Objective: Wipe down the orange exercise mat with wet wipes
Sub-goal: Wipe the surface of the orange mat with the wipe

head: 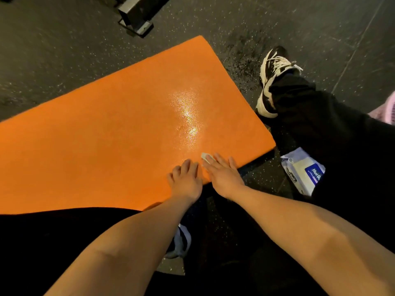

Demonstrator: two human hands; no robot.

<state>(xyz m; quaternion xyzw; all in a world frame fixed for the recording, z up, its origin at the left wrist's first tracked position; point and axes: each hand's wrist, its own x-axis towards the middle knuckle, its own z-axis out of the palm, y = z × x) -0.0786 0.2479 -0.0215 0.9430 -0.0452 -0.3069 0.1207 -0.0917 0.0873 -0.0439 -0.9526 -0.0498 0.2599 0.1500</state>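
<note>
The orange exercise mat (102,129) lies flat on the dark floor, with a wet shiny streak up its right half. My right hand (222,174) lies flat near the mat's near right edge, fingers straight, pressing a white wet wipe (206,157) whose corner shows past the fingertips. My left hand (186,180) rests on the mat just left of it, fingers slightly bent, holding nothing.
A pack of wet wipes (303,169) lies on the floor right of the mat, beside my black-trousered leg. My black-and-white shoe (271,80) sits by the mat's right edge. A dark metal equipment base (136,16) stands beyond the far corner. Speckled rubber floor surrounds everything.
</note>
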